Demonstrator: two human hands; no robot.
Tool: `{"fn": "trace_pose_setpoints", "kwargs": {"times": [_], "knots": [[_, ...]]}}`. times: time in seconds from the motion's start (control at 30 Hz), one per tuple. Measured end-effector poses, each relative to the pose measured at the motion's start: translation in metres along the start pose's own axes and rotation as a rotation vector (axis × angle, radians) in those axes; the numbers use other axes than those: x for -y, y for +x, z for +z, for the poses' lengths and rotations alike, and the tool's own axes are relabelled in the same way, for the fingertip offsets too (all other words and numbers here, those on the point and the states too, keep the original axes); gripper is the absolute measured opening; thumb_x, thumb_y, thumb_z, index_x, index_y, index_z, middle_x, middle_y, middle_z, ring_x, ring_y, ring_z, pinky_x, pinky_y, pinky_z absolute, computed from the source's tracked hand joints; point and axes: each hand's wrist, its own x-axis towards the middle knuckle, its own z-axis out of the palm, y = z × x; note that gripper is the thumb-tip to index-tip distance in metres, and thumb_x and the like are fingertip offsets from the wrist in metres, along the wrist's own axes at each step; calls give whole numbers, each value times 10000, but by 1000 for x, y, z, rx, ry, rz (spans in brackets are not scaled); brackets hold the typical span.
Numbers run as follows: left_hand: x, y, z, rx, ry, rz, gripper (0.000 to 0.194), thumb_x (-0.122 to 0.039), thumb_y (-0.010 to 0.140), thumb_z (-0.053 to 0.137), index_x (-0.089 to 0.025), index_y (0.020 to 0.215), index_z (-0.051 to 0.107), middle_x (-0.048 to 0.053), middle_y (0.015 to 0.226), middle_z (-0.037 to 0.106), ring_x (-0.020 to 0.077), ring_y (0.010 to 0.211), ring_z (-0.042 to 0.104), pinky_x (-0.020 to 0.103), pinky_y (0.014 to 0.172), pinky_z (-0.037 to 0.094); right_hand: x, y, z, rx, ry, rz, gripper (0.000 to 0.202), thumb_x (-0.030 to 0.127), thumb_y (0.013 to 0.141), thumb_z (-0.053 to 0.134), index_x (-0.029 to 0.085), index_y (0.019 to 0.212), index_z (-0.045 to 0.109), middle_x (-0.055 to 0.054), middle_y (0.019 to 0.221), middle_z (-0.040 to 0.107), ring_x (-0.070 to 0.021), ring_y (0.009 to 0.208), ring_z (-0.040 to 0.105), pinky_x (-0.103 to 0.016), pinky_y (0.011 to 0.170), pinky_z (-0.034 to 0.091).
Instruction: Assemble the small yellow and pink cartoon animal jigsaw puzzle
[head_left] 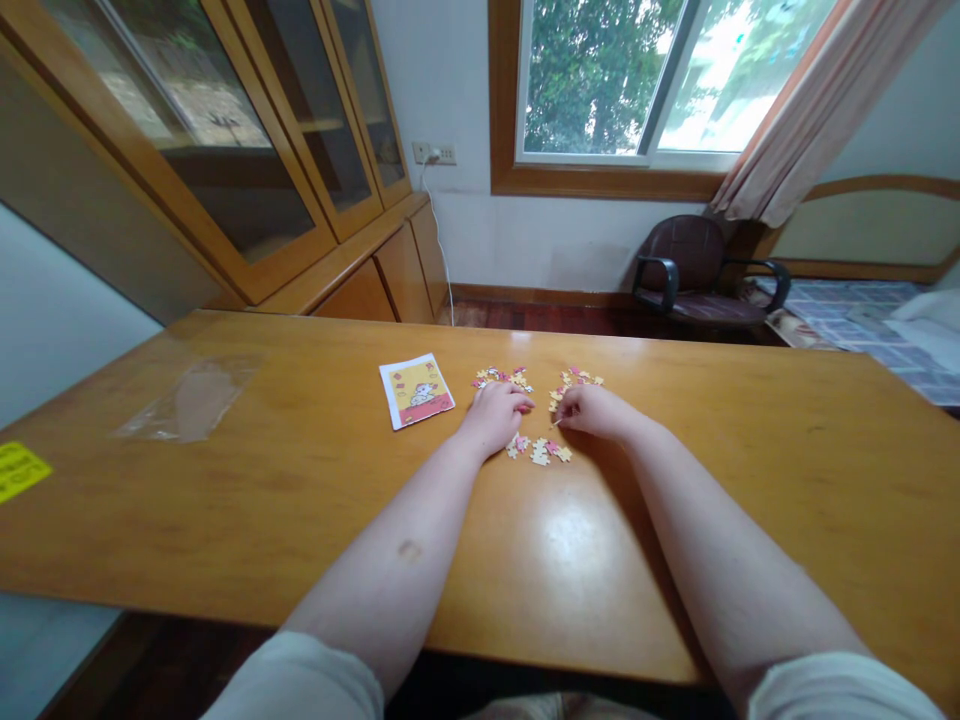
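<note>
Small jigsaw puzzle pieces in yellow, pink and white lie in loose groups around both hands. One group of puzzle pieces (501,376) lies just beyond my left hand (496,412), whose bent fingers close at the tabletop on a red-pink puzzle piece (523,408), only partly visible. My right hand (591,411) pinches a small, pale puzzle piece (556,423) seen nearly edge-on. Behind it is a second group of pieces (576,377). Nearer to me, between the hands, several more pieces (541,452) are scattered, some partly under my left wrist.
Left of my left hand lies a picture card (417,391) with a white cartoon animal on yellow and red. Farther left are a clear plastic bag (196,398) and a yellow label (21,472) on the wooden table (315,500). Beyond stands an armchair (686,265).
</note>
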Motion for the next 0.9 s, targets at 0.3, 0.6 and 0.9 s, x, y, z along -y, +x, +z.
{"fn": "trace_pose_setpoints", "kwargs": {"times": [0.3,0.6,0.9], "knots": [[1,0,2,-15,7,10,342,-116,798,476,-272,953,738,9,1055,680,220,1036,531,390,957,407,5,-6,-1,-175,-239,-196,175,232,801,623,240,872,783,-55,860,693,-164,790,597,-242,757,439],[1,1,2,-7,10,16,354,-104,789,473,-264,964,735,17,1060,678,220,1042,528,385,969,403,6,-2,3,-185,-169,-158,177,243,812,605,207,866,770,-62,856,673,-160,811,600,-239,792,441],[0,1,0,-13,0,4,351,-107,784,469,-263,949,737,15,1060,679,218,1041,534,391,972,405,-4,-2,-1,-274,-263,54,219,231,839,560,221,930,759,-87,1043,679,-180,878,621,-251,802,428]]}}
